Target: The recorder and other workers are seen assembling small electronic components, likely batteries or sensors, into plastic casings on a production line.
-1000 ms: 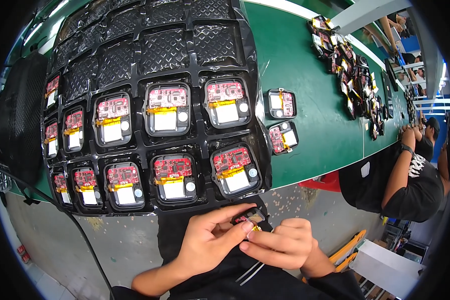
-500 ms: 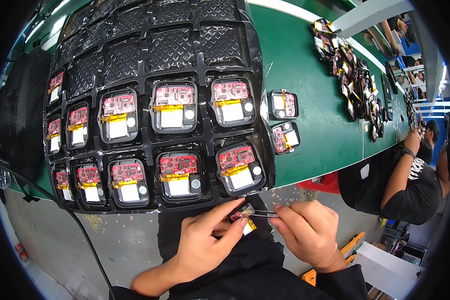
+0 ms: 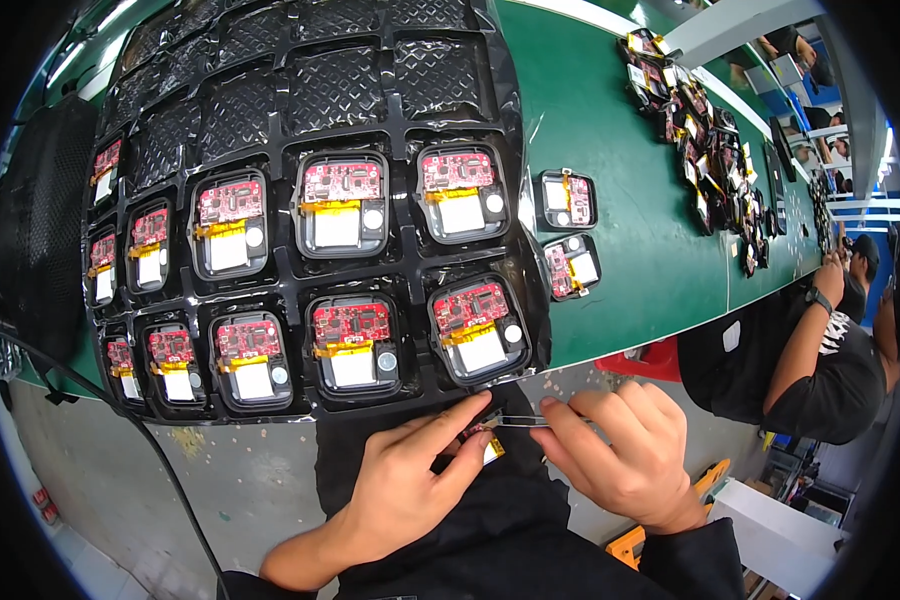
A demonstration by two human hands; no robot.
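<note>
Just off the table's front edge, my left hand (image 3: 395,495) grips a small electronic unit (image 3: 492,450) between thumb and fingers. A white and yellow battery end shows below my thumb; most of the unit is hidden. My right hand (image 3: 620,450) pinches metal tweezers (image 3: 518,421), their tips at the unit beside my left fingertips. What the tips touch is too small to tell. Above my hands lies a black moulded tray (image 3: 397,130). Its two nearest rows hold several black housings (image 3: 470,330) with red circuit boards, yellow tape and white batteries.
Two similar housings (image 3: 568,200) lie on the green table (image 3: 630,290), right of the tray. A heap of such units (image 3: 715,165) is farther right. A person in black (image 3: 820,375) sits beyond a red stool (image 3: 638,363). A black cable (image 3: 175,470) hangs at left.
My right hand and the tweezers have shifted slightly, the knuckles higher and farther right. The left hand still grips the unit. The tray sits slightly higher and farther left in view.
</note>
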